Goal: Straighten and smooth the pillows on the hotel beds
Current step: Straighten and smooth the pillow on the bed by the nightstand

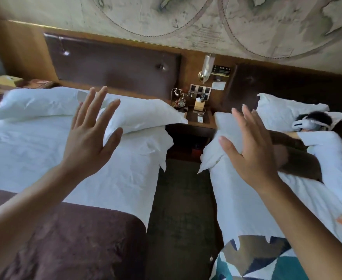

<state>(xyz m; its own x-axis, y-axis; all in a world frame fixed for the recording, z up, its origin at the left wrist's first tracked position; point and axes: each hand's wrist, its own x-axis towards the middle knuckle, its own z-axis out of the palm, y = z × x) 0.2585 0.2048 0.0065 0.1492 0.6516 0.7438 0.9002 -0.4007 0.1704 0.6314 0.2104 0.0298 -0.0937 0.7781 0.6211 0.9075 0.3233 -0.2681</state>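
We are raising two hands, left hand (pixel 89 138) and right hand (pixel 250 152), each grip fully spread and holding nothing. Two beds are showing: the left bed (pixel 45 158) is carrying two pillows (pixel 137 116), the right bed (pixel 246 209) two more (pixel 224 138).

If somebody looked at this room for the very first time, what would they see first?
Probably the two bare hands held up with fingers spread: the left hand over the left bed's plump white pillow, the right hand over the right bed's crooked white pillow. Next, a person in a white headset lying on the right bed, and the big old-style world map wallpaper above.
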